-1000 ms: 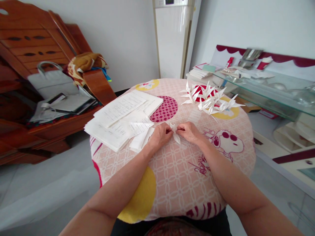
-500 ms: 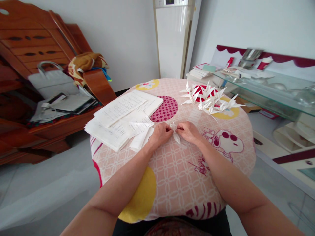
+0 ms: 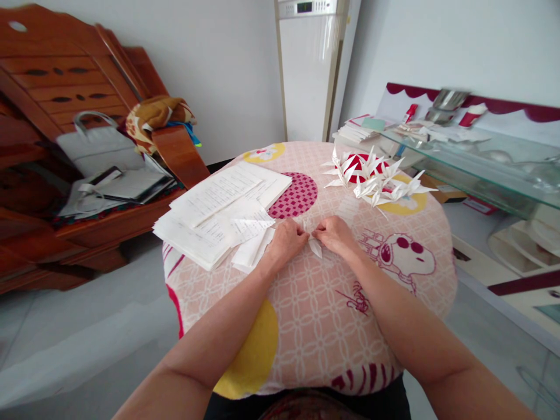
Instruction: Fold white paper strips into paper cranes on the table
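Between my hands, near the middle of the round table, is a small folded white paper crane (image 3: 314, 247), partly covered by my fingers. My left hand (image 3: 289, 238) pinches it from the left, fingers closed. From the right, my right hand (image 3: 333, 232) pinches it too, with thumb and fingertips together. One pointed end of the paper sticks out towards me below the fingertips. Several finished white paper cranes (image 3: 376, 181) stand in a cluster at the back right. Cut white paper pieces (image 3: 251, 251) lie just left of my left hand.
A stack of written paper sheets (image 3: 205, 216) covers the table's left side. The patterned tablecloth (image 3: 301, 326) drapes over the edge. A glass shelf unit (image 3: 459, 151) adjoins at the right. A wooden bench (image 3: 105, 227) with a grey bag (image 3: 98, 146) stands left.
The camera view has shifted slightly. Both hands keep their pinch on the paper crane, with only small finger movements.
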`<state>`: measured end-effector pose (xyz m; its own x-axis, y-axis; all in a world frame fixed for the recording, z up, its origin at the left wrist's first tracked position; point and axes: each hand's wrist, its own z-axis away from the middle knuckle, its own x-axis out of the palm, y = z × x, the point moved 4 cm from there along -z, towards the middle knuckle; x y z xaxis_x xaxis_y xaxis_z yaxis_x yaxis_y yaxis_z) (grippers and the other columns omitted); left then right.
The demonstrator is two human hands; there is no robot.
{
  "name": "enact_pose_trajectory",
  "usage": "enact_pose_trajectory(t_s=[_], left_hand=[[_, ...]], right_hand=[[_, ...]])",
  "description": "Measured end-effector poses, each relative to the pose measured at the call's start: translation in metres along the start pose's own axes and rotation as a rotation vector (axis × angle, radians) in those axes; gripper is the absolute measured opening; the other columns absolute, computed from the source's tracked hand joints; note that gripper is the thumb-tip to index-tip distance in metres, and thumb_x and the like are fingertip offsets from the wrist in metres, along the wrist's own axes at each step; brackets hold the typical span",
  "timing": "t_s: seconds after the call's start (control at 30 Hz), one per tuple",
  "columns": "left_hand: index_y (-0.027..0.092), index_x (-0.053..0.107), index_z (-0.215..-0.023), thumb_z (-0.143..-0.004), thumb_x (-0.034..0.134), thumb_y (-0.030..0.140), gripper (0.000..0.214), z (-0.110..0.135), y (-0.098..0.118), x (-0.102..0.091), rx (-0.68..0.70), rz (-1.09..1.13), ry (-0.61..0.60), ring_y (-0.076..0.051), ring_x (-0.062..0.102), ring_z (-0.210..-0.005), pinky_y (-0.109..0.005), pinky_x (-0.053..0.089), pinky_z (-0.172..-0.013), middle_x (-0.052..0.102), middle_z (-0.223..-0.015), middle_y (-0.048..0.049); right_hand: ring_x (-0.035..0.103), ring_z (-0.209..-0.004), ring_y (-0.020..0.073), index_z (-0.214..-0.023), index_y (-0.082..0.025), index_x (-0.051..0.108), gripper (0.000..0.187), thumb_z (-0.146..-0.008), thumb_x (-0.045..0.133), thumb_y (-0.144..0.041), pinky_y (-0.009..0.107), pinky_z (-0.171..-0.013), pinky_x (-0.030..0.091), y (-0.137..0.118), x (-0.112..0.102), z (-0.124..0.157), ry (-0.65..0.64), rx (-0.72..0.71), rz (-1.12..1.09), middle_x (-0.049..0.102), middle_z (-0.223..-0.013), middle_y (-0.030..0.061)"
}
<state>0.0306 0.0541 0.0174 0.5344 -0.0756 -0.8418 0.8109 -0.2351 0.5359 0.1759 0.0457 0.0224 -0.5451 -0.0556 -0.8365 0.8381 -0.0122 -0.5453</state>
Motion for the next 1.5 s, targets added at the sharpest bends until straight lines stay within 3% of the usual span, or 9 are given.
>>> enact_pose_trajectory(t_s=[0.5,0.83,1.03,1.23,1.5], left_hand=[[0.013,0.067,-0.065,-0.080,0.056,0.018,0.019,-0.003,-0.002,0.005,-0.052,-0.054,0.036,-0.016,0.058,-0.062,-0.026,0.039,-0.060,0.059,-0.057,-0.0038],[0.012,0.073,-0.075,-0.085,0.057,0.023,0.022,-0.003,-0.002,0.009,-0.059,-0.157,0.041,-0.020,0.065,-0.072,-0.029,0.046,-0.070,0.071,-0.074,-0.0104],[0.014,0.071,-0.082,-0.088,0.058,0.023,0.017,0.004,-0.001,0.009,0.011,-0.146,0.118,-0.022,0.065,-0.081,-0.031,0.048,-0.073,0.072,-0.087,-0.0110],[0.016,0.071,-0.096,-0.090,0.062,0.020,0.011,0.009,-0.001,0.009,0.182,-0.044,0.157,-0.020,0.065,-0.088,-0.030,0.049,-0.078,0.072,-0.097,-0.0082],[0.018,0.076,-0.098,-0.090,0.064,0.021,0.014,0.008,-0.005,0.009,0.164,0.014,0.127,-0.020,0.068,-0.089,-0.030,0.050,-0.080,0.075,-0.098,-0.0066]], right_hand=[[0.056,-0.056,0.0168,-0.058,-0.018,0.069,0.027,-0.082,0.062,-0.024,0.030,-0.054,0.031,-0.002,0.001,0.000,-0.011,0.080,0.040,0.063,-0.055,0.0067],[0.058,-0.058,0.0152,-0.063,-0.016,0.073,0.024,-0.082,0.060,-0.024,0.027,-0.053,0.031,-0.004,0.001,0.001,-0.021,0.082,0.098,0.067,-0.060,0.0058],[0.058,-0.058,0.0157,-0.066,-0.016,0.074,0.022,-0.081,0.061,-0.023,0.027,-0.054,0.031,-0.003,0.002,0.000,0.001,0.096,0.083,0.068,-0.061,0.0063],[0.058,-0.058,0.0165,-0.063,-0.016,0.073,0.022,-0.080,0.062,-0.024,0.028,-0.054,0.031,-0.003,0.001,0.000,0.002,0.095,0.083,0.068,-0.061,0.0070],[0.059,-0.059,0.0164,-0.066,-0.016,0.075,0.023,-0.082,0.061,-0.023,0.028,-0.054,0.031,-0.004,0.001,-0.001,-0.017,0.093,0.093,0.070,-0.065,0.0083]])
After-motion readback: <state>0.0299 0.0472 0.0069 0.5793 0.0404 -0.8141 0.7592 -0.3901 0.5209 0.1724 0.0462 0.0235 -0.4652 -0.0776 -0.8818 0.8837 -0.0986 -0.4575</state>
